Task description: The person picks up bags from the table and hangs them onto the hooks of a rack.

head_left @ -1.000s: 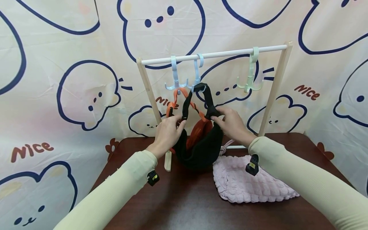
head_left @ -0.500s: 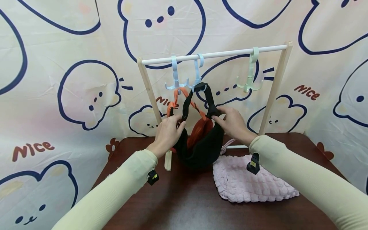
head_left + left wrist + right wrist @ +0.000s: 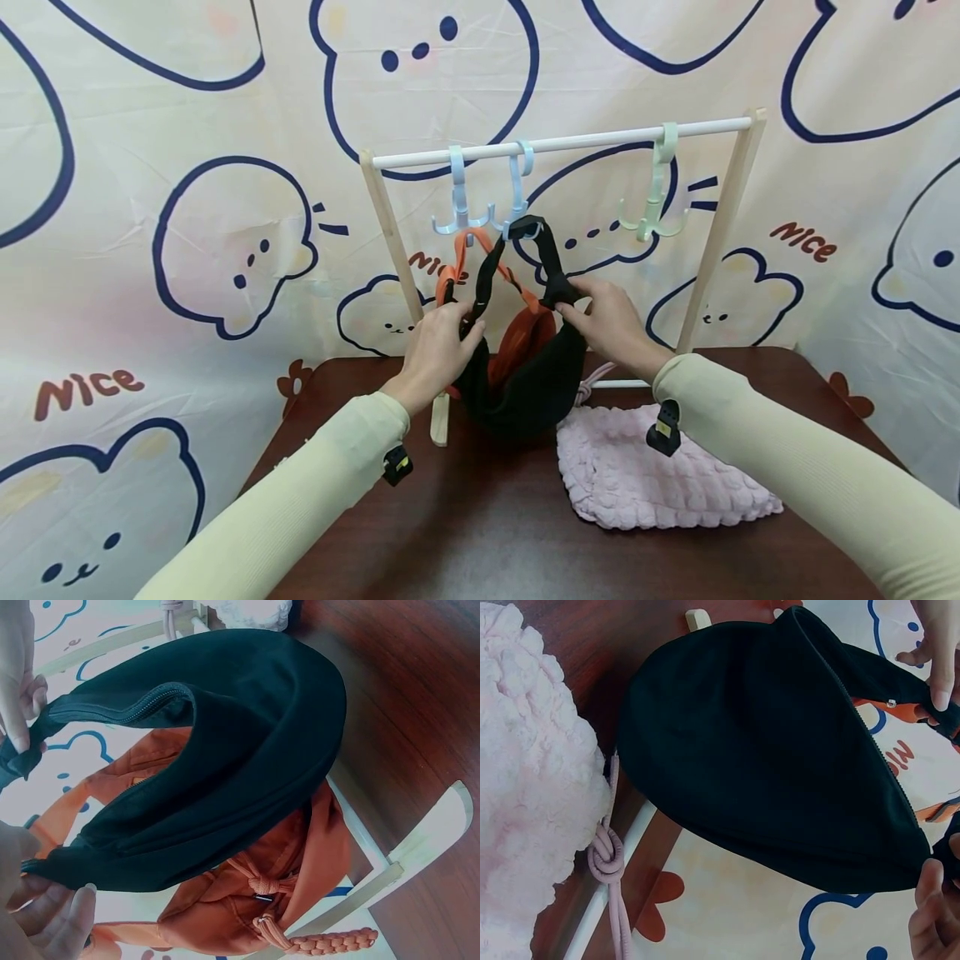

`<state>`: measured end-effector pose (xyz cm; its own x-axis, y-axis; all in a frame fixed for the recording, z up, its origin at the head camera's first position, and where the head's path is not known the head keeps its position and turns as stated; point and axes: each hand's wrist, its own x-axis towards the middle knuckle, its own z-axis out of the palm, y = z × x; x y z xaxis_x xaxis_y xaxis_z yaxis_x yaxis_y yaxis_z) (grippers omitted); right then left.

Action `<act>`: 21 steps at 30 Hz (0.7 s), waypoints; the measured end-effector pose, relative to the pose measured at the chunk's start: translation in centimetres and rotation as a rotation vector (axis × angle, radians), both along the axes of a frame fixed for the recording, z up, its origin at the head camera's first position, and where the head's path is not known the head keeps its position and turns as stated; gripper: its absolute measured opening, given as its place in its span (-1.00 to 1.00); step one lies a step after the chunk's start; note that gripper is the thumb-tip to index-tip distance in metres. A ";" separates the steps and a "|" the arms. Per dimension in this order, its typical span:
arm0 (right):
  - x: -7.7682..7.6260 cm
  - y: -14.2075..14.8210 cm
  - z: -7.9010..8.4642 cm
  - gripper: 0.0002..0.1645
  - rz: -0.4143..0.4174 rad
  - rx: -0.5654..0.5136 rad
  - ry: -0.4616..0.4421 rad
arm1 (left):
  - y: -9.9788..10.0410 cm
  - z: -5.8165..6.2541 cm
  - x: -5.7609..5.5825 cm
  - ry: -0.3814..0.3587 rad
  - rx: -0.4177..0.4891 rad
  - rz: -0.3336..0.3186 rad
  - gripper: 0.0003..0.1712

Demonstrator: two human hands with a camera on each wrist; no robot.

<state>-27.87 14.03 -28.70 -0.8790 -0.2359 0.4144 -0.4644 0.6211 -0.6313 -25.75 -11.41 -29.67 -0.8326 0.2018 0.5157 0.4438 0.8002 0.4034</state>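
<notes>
Head view: the black bag (image 3: 536,396) hangs beneath the rail (image 3: 585,142), its strap (image 3: 551,250) looped at the prongs of the right-hand blue hook (image 3: 517,183); the left hand (image 3: 437,348) pinches the strap's left lower end and the right hand (image 3: 613,327) pinches the knotted part on the other side. The step in hand appears to be settling this loop; it is best done by lowering both sides evenly, so that the strap bears on the prongs before either grip is relaxed. How deeply it sits cannot be told. The orange bag (image 3: 521,340), hung just beside from the left-hand blue hook (image 3: 459,187), calls for care, since the two straps could tangle. Left wrist view: the mouth of the black bag gapes along its zip (image 3: 154,705), with the orange bag close behind; drawing the two ends apart gently should let the mouth hang without twisting. Right wrist view: the body of the black bag hangs full and smooth, near the pink bag (image 3: 540,780) on the desk (image 3: 577,652) and its knotted cord (image 3: 606,859), which the descending fabric should not catch
</notes>
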 end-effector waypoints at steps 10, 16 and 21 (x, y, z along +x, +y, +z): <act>-0.1 0.2 0.0 -0.58 -0.028 0.028 0.014 | -0.2 -0.1 0.0 -0.001 0.015 0.003 -0.82; -0.1 0.4 -0.1 -0.53 -0.036 0.045 0.026 | -0.2 -0.1 0.0 -0.001 0.019 0.002 -0.82; -0.1 0.6 0.0 -0.48 -0.046 0.056 0.029 | -0.3 -0.1 0.0 0.001 0.014 0.004 -0.82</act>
<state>-27.99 14.59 -28.68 -0.8775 -0.2188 0.4268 -0.4516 0.6765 -0.5817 -25.72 -11.66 -29.76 -0.8327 0.1915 0.5195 0.4414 0.7961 0.4141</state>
